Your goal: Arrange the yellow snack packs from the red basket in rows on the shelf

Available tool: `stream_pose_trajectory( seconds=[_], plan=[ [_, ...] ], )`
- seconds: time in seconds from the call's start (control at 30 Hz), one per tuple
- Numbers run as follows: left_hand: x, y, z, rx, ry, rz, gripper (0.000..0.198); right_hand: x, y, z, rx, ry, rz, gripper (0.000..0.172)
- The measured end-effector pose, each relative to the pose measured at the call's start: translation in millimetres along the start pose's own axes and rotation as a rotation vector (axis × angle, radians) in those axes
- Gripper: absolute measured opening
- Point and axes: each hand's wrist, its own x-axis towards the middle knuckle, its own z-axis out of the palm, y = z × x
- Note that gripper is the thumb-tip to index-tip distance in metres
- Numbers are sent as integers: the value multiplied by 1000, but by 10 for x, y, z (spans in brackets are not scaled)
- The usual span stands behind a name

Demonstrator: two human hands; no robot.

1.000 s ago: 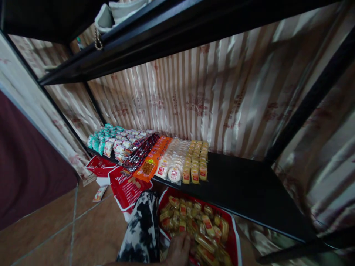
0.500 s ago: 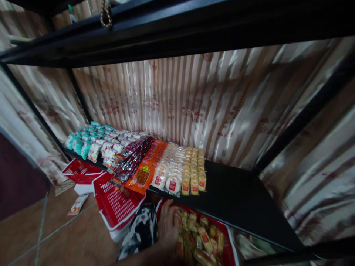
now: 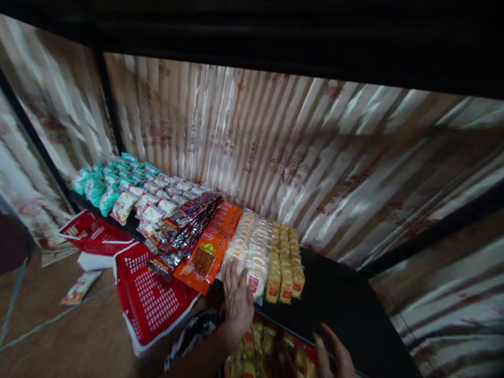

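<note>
My left hand [image 3: 238, 302] reaches up to the shelf with its fingers stretched out, at the front of the rows of white round crackers [image 3: 258, 262] in clear wrappers. Its fingertips overlap the left row; it grips nothing that I can see. Low on the right, my right hand [image 3: 334, 354] is partly in frame, fingers apart, over the front edge of the black shelf [image 3: 334, 294]. Between the hands, below the shelf, a red basket [image 3: 307, 346] holds many yellow wrapped snacks [image 3: 252, 349]. More yellow snack packs [image 3: 285, 262] stand in rows right of the crackers.
Left along the shelf lie orange snack bags [image 3: 207, 252], dark shiny packets [image 3: 185, 226], white packets [image 3: 151, 210] and teal packets [image 3: 106, 184]. Another red basket [image 3: 153, 299] stands on the floor, near a loose packet [image 3: 81, 287]. A striped curtain [image 3: 236, 131] hangs behind.
My left hand has risen from the basket of yellow snacks to the white crackers. My right hand has come into view at the lower right. The view has tilted and shifted.
</note>
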Motion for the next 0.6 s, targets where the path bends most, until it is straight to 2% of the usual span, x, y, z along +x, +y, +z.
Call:
stream_pose_trajectory(
  seconds=[0.17,0.23,0.4,0.6],
  plan=[
    [-36,39,127,50,-8,153,47,426,-603,632,56,-129,-144,56],
    [-70,28,163,66,-6,248,50,630,-728,805,48,-114,-222,58],
    [-89,-14,302,96,49,340,48,1155,-680,1079,-146,-74,-355,59],
    [14,106,494,74,79,350,41,1600,-728,1449,-284,-209,-454,52]
  ],
)
